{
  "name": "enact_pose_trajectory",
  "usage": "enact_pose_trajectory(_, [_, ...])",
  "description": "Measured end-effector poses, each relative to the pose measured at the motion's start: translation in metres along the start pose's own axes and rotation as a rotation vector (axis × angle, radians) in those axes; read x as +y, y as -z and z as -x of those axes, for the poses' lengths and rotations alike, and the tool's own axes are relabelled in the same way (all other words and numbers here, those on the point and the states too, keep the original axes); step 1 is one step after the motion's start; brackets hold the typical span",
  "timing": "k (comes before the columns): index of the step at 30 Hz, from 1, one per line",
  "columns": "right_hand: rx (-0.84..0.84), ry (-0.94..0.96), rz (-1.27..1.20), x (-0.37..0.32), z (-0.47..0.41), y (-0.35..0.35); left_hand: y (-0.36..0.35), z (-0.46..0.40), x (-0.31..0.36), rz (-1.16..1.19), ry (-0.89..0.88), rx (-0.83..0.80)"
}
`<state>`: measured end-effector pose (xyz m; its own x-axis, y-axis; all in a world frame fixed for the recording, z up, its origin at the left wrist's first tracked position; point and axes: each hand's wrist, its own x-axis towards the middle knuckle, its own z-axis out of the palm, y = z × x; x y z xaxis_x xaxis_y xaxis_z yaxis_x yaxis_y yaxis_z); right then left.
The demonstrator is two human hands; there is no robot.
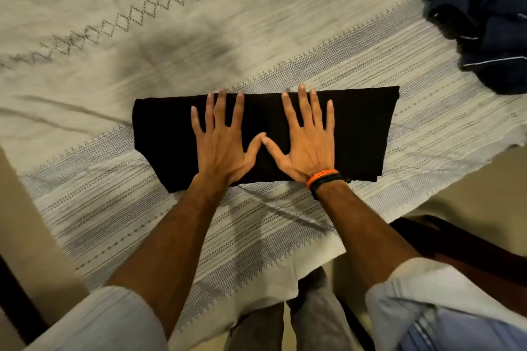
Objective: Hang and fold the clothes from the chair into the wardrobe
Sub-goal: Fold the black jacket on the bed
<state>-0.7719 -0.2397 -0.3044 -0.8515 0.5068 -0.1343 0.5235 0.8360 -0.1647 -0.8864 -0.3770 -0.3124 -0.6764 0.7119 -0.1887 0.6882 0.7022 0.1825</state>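
A bed under a pale cream woven bedspread [256, 37], patterned with grey stripes and a row of stitched diamonds, is filling most of the view, its near edge running across the bottom of the frame.

A black fabric garment folded into a long flat rectangle [362, 134] is lying on the striped band of the bedspread, close to the near edge and roughly midway along it.

A crumpled dark navy garment with thin white piping [484, 17] is sitting in a heap towards the far right corner of the bed, well apart from the black one.

The left hand [219, 145] and the right hand [308, 148] are both pressing flat on the middle of the black garment, side by side, with their thumb tips touching. The fingers [212, 111] of each hand are lying straight and spread wide, gripping nothing.

Orange and black bands [325, 179] are circling the right wrist, and pale rolled sleeves [114, 322] are covering both upper forearms.
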Motion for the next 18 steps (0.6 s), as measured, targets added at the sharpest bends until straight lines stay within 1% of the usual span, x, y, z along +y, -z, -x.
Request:
enact_pose_trajectory(4, [0.004,0.047,0.054,0.012,0.0,-0.023,-0.023,0.002,-0.007,-0.053,-0.026,0.04])
enact_pose_trajectory(7, [0.004,0.048,0.061,0.016,-0.009,-0.041,-0.041,-0.006,-0.008,-0.057,-0.012,0.031])
enact_pose_trajectory(10, [0.049,0.048,0.057,0.019,-0.016,-0.061,-0.06,-0.014,-0.012,-0.062,-0.005,0.073])
enact_pose_trajectory(13, [0.129,0.07,0.049,0.022,-0.018,-0.081,-0.082,-0.017,-0.015,-0.056,-0.031,0.147])
enact_pose_trajectory(15, [0.155,0.074,0.045,0.023,-0.02,-0.087,-0.089,-0.021,-0.016,-0.049,-0.035,0.169])
enact_pose_trajectory(18, [0.148,0.074,0.041,0.021,-0.018,-0.081,-0.082,-0.018,-0.014,-0.051,-0.035,0.158])
